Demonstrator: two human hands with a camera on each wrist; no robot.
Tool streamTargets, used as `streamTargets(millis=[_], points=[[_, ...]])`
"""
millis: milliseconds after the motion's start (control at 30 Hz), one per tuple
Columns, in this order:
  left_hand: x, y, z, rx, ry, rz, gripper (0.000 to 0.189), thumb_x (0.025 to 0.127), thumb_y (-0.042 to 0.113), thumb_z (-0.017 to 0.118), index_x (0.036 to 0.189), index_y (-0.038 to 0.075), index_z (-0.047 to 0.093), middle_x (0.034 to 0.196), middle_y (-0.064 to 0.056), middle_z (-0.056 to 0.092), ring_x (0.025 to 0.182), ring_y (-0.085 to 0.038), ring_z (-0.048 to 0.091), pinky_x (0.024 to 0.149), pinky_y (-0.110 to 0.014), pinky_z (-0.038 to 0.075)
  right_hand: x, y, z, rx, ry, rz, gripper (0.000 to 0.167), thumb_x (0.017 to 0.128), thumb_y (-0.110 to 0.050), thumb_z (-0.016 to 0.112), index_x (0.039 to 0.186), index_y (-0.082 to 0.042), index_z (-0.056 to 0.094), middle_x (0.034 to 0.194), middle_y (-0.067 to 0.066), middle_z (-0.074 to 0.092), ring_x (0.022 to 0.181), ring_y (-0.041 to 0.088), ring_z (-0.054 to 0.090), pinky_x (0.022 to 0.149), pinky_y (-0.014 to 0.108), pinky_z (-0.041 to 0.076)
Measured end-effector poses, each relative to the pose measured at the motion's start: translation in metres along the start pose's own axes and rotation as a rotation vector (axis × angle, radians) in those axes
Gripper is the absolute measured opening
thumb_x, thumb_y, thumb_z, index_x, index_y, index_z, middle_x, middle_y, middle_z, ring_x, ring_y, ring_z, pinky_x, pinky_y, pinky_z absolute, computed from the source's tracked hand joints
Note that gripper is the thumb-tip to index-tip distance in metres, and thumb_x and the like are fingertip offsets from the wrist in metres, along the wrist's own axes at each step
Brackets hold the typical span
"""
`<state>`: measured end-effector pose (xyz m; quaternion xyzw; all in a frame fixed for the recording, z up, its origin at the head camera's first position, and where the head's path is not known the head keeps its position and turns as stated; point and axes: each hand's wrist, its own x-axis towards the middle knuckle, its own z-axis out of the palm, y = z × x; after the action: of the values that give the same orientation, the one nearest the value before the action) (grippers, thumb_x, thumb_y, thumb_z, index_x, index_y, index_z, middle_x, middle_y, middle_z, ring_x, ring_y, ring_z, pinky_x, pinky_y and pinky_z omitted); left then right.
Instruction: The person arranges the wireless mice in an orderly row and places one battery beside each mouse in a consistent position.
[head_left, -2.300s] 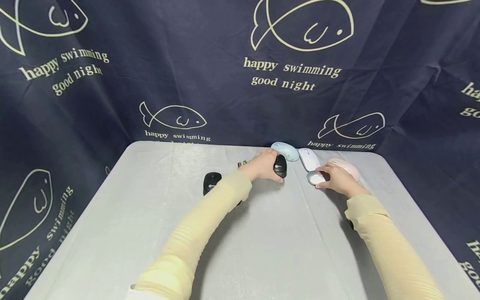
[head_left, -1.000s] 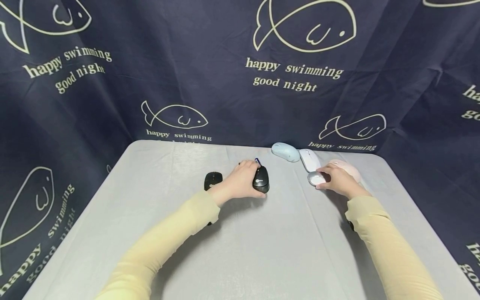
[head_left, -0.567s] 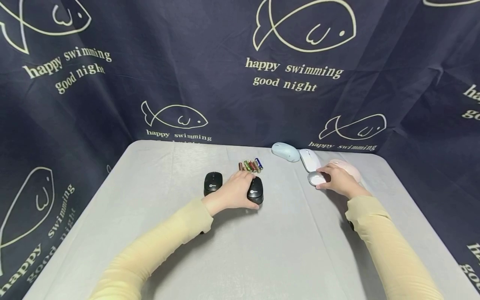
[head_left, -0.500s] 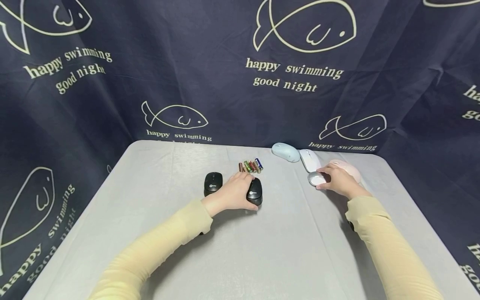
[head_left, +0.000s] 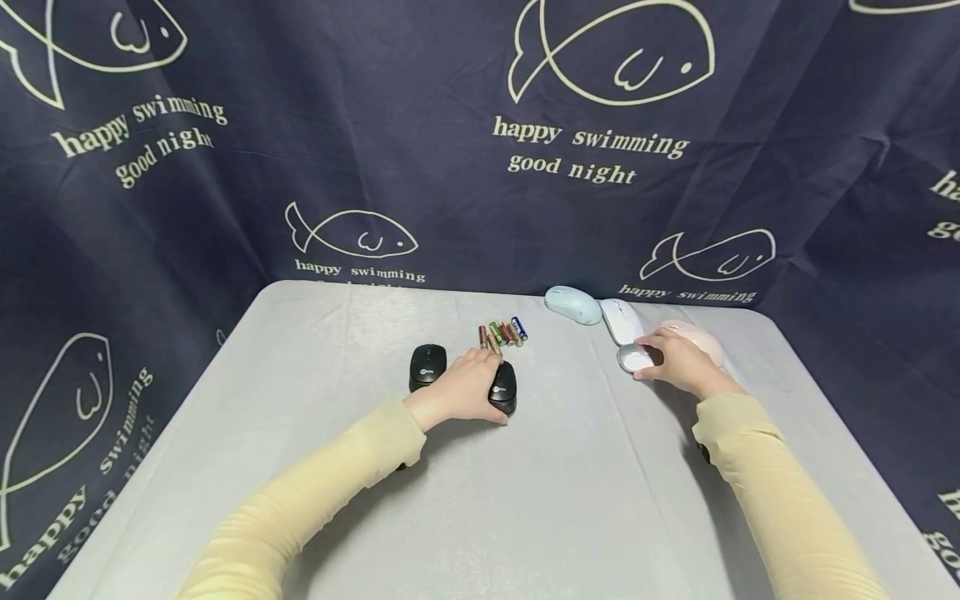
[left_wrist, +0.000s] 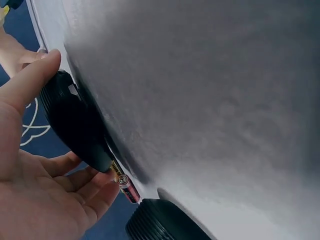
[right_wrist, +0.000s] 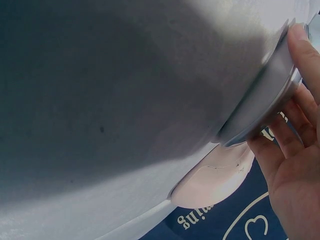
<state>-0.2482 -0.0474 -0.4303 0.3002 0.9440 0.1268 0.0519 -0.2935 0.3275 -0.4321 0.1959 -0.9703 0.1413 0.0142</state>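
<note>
My left hand (head_left: 461, 388) grips a black computer mouse (head_left: 503, 390) near the middle of the table, thumb at its near end and fingers at the far one. In the left wrist view that mouse (left_wrist: 75, 122) sits between thumb and fingers, close over the cloth. A second black mouse (head_left: 427, 365) lies just left, partly behind the hand. Several small batteries (head_left: 499, 333) lie beyond the fingertips. On the right, my right hand (head_left: 684, 363) holds a silver-white mouse (head_left: 633, 357) by its ends; in the right wrist view its side (right_wrist: 265, 100) faces the camera.
A light blue mouse (head_left: 573, 305) and a white mouse (head_left: 621, 322) lie along the table's back edge. Partly hidden behind the right hand is a pink mouse (head_left: 697, 337). A dark blue fish-print curtain (head_left: 450, 167) hangs around the pale table (head_left: 555, 500).
My left hand has carried the black mouse from beside the light blue one, leftward and nearer, to beside the other black mouse. The batteries have come into view. The right hand stays put.
</note>
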Motion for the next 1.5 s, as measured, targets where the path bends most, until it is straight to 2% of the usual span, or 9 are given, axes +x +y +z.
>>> streamTargets(millis=[133, 333, 433, 600, 667, 767, 933, 1200, 1500], points=[[0.003, -0.001, 0.001, 0.005, -0.015, -0.012, 0.097, 0.067, 0.052, 0.079, 0.138, -0.001, 0.04, 0.137, -0.016, 0.045, 0.129, -0.03, 0.039, 0.109, -0.043, 0.032, -0.001, -0.001, 0.0, -0.001, -0.002, 0.004, 0.064, 0.069, -0.026, 0.084, 0.119, 0.005, 0.06, 0.114, 0.025, 0.057, 0.108, 0.042, 0.052, 0.094, 0.055, 0.039], [0.007, -0.001, 0.001, -0.009, 0.001, -0.005, 0.095, 0.067, 0.049, 0.081, 0.136, -0.002, 0.041, 0.135, -0.017, 0.047, 0.126, -0.03, 0.041, 0.108, -0.042, 0.033, 0.0, -0.001, -0.001, 0.003, -0.005, 0.008, 0.065, 0.069, -0.03, 0.083, 0.119, 0.005, 0.06, 0.114, 0.026, 0.056, 0.109, 0.042, 0.051, 0.095, 0.056, 0.039], [0.009, 0.001, -0.001, -0.008, -0.007, -0.005, 0.095, 0.067, 0.049, 0.081, 0.136, -0.002, 0.041, 0.135, -0.016, 0.047, 0.126, -0.03, 0.042, 0.108, -0.041, 0.033, 0.0, 0.003, 0.001, 0.02, 0.014, -0.012, 0.067, 0.067, -0.034, 0.084, 0.117, 0.005, 0.061, 0.112, 0.026, 0.057, 0.107, 0.043, 0.051, 0.092, 0.056, 0.04], [0.013, 0.002, -0.002, -0.024, -0.012, -0.013, 0.095, 0.066, 0.047, 0.082, 0.136, -0.002, 0.041, 0.136, -0.017, 0.046, 0.127, -0.031, 0.041, 0.108, -0.042, 0.033, 0.004, 0.019, 0.013, 0.002, 0.075, -0.046, 0.071, 0.063, -0.046, 0.083, 0.113, 0.0, 0.064, 0.106, 0.021, 0.058, 0.1, 0.038, 0.053, 0.087, 0.05, 0.043], [0.015, 0.002, -0.002, -0.03, -0.008, -0.016, 0.095, 0.065, 0.046, 0.083, 0.136, -0.002, 0.041, 0.136, -0.017, 0.046, 0.126, -0.031, 0.041, 0.108, -0.042, 0.033, 0.004, 0.018, 0.012, 0.004, 0.079, -0.047, 0.07, 0.063, -0.043, 0.084, 0.113, 0.001, 0.064, 0.105, 0.021, 0.059, 0.1, 0.038, 0.054, 0.088, 0.05, 0.043], [0.017, 0.002, -0.002, -0.03, -0.013, -0.024, 0.096, 0.066, 0.046, 0.083, 0.137, -0.002, 0.041, 0.136, -0.016, 0.046, 0.127, -0.03, 0.041, 0.108, -0.042, 0.033, 0.0, 0.003, 0.002, 0.029, 0.03, -0.026, 0.068, 0.066, -0.036, 0.084, 0.116, 0.005, 0.062, 0.11, 0.025, 0.058, 0.105, 0.042, 0.052, 0.091, 0.056, 0.041], [0.021, 0.002, -0.003, -0.037, -0.015, -0.033, 0.096, 0.065, 0.045, 0.083, 0.137, -0.002, 0.04, 0.136, -0.017, 0.046, 0.128, -0.03, 0.04, 0.107, -0.043, 0.033, 0.0, -0.002, -0.002, -0.009, -0.017, 0.021, 0.066, 0.069, -0.03, 0.083, 0.12, 0.005, 0.059, 0.116, 0.026, 0.055, 0.11, 0.043, 0.05, 0.094, 0.056, 0.039], [0.031, -0.004, -0.003, -0.035, -0.03, -0.058, 0.099, 0.066, 0.046, 0.083, 0.139, -0.002, 0.037, 0.138, -0.017, 0.044, 0.128, -0.031, 0.038, 0.108, -0.043, 0.033, 0.0, -0.002, -0.001, -0.01, -0.004, 0.012, 0.064, 0.069, -0.026, 0.083, 0.119, 0.005, 0.06, 0.115, 0.026, 0.056, 0.109, 0.042, 0.051, 0.094, 0.055, 0.04], [0.032, -0.004, -0.004, -0.044, -0.039, -0.084, 0.097, 0.067, 0.044, 0.083, 0.139, -0.002, 0.036, 0.14, -0.017, 0.042, 0.132, -0.031, 0.036, 0.109, -0.044, 0.031, -0.001, -0.001, 0.0, -0.008, 0.0, 0.013, 0.065, 0.068, -0.026, 0.083, 0.119, 0.005, 0.059, 0.114, 0.025, 0.056, 0.109, 0.042, 0.051, 0.094, 0.055, 0.04]])
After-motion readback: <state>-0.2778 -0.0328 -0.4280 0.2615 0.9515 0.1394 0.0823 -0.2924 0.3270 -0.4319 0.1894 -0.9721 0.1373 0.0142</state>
